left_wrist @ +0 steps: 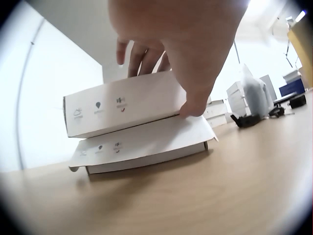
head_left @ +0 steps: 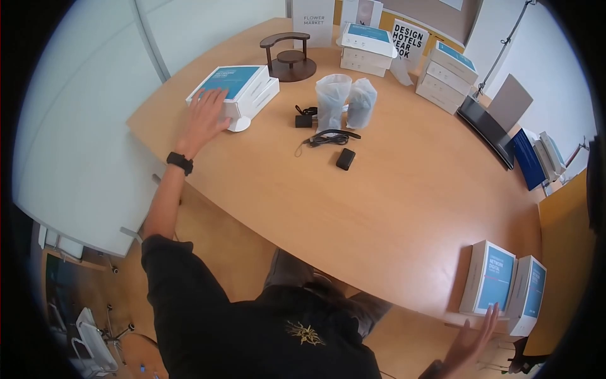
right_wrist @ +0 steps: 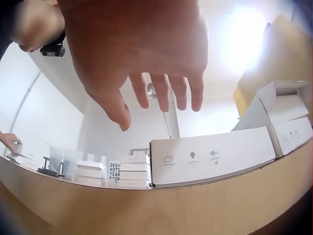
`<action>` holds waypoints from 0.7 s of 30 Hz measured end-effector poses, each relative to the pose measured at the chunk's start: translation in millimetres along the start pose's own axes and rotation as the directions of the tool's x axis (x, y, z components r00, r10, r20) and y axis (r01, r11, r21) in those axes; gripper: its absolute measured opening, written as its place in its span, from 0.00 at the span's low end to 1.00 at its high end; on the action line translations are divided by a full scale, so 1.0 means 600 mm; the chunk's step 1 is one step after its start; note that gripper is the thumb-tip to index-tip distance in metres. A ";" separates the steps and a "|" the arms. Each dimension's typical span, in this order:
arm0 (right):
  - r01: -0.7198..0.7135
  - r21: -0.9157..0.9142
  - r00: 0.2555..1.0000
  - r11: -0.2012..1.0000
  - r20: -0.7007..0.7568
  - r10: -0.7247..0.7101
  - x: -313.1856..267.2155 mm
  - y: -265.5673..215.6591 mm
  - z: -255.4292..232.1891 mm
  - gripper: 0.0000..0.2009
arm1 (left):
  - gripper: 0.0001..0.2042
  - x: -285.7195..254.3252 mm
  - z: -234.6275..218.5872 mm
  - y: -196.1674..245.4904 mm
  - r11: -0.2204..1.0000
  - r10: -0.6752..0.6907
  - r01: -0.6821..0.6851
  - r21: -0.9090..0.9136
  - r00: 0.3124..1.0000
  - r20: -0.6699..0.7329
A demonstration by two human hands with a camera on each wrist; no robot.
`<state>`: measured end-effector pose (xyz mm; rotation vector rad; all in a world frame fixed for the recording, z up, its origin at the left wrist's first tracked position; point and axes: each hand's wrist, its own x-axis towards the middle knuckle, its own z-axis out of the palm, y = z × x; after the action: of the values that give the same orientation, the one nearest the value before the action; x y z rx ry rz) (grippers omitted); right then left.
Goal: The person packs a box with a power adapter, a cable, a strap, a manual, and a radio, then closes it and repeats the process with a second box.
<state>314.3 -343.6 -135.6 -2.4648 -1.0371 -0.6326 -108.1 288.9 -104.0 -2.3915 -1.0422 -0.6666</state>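
My left hand (head_left: 205, 117) grips the upper white box (head_left: 252, 82), which has a blue label, at the table's left side. The fingers lie over its top, and the thumb (left_wrist: 194, 104) presses on its near side. This box rests on a lower white box (left_wrist: 146, 142) whose flap sticks out. At the right end, my right hand (head_left: 470, 344) hovers with fingers spread beside the near edge of a white box with a blue label (head_left: 495, 278). A second such box (head_left: 533, 297) leans close beside it. The right hand holds nothing.
Mid-table are two translucent wrapped items (head_left: 332, 101), a black adapter (head_left: 303, 121), a coiled cable (head_left: 331, 138) and a small black device (head_left: 345, 159). Behind stand a dark wooden stand (head_left: 290, 60), stacked boxes (head_left: 366, 54), another box stack (head_left: 445, 79) and a black-lettered book (head_left: 407, 41).
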 end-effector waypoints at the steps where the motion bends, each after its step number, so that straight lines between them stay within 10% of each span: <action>1: 0.000 0.002 1.000 1.000 -0.001 0.000 0.000 0.004 0.002 0.31 | 0.35 -0.004 -0.007 0.003 0.999 0.026 -0.025 0.021 0.999 -0.046; 11: 0.170 0.015 0.902 0.985 -0.406 -0.150 0.006 -0.119 0.043 0.14 | 0.29 -0.101 -0.210 0.220 0.975 0.221 -0.216 0.056 0.898 -0.380; 13: 0.246 0.576 0.960 0.780 -0.257 -0.113 -0.006 -0.156 0.059 0.24 | 0.27 -0.133 -0.242 0.274 0.962 0.251 -0.273 -0.012 0.898 -0.363; 21: -0.041 0.904 0.960 0.426 0.154 -0.234 0.025 -0.287 0.092 0.36 | 0.18 -0.178 -0.241 0.436 0.759 0.432 -0.507 -0.407 0.861 -0.267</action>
<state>210.0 -195.3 -142.3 -1.4959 -1.1857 0.2604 -9.4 -12.9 -106.2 -2.7875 -0.1777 -0.9745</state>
